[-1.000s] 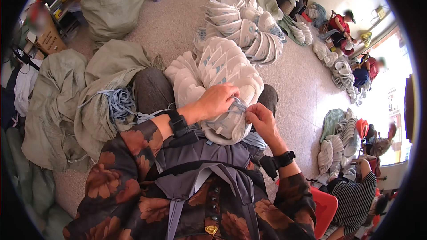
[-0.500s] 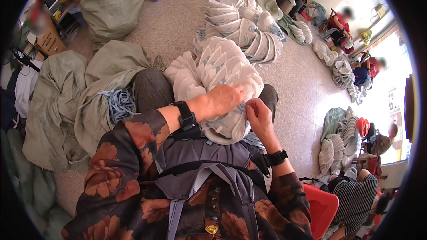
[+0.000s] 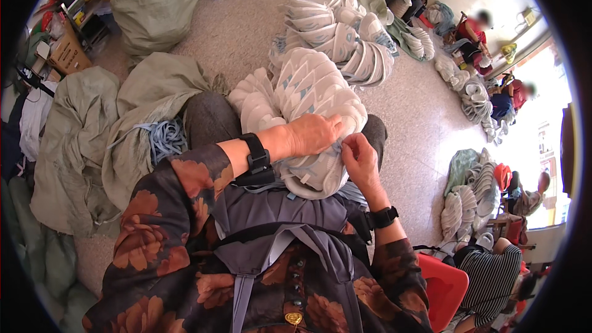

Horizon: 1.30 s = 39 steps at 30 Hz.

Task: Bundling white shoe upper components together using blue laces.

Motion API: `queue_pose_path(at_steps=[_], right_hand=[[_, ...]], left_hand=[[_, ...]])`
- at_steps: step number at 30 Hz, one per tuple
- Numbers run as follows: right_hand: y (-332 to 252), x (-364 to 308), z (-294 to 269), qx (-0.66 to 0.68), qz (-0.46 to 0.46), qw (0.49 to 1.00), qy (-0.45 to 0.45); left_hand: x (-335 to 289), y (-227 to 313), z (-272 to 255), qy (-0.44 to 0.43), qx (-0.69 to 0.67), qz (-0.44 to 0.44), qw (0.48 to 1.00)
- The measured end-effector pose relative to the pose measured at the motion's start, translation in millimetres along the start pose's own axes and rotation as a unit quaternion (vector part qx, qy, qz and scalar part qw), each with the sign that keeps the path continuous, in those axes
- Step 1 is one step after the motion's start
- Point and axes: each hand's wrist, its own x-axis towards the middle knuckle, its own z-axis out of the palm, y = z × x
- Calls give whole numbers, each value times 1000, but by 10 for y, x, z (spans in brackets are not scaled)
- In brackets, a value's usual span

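Observation:
A white and pale-blue shoe upper [image 3: 317, 176] lies across my lap, its rounded end toward me. My left hand [image 3: 314, 134] reaches over it with the fingers closed at the opening's edge, gripping the upper. Close beside it on the right, my right hand [image 3: 362, 159] pinches thumb and forefinger together at the same edge. What sits in that pinch is too small to make out. Beyond my hands, a nested stack of similar uppers [image 3: 308, 83] leans away between my knees, with another row [image 3: 251, 95] at its left.
Light-blue laces [image 3: 165, 140] spill from a grey-green sack [image 3: 142, 102] by my left knee. A full sack [image 3: 157, 6] stands farther back. More stacked uppers [image 3: 345, 43] lie on the floor ahead. A red chair [image 3: 444, 290] is at my right; several people sit along the right wall.
Both hands stay at the same spot on the upper, with only slight shifts of the fingers. The left forearm has moved very little.

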Motion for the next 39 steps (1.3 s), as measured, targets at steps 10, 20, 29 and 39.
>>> queue_pose_path(at_steps=[10, 20, 29, 39], right_hand=[[15, 41, -18, 20, 18, 999, -33], [-3, 68, 2, 28, 37, 998, -29], [31, 65, 16, 28, 24, 999, -23], [63, 61, 14, 29, 29, 999, -14]], left_hand=[[-128, -22, 87, 78, -124, -76, 986], [-130, -179, -39, 39, -192, -63, 979], [47, -137, 37, 12, -129, -89, 988], [121, -305, 4, -32, -215, -42, 975]])
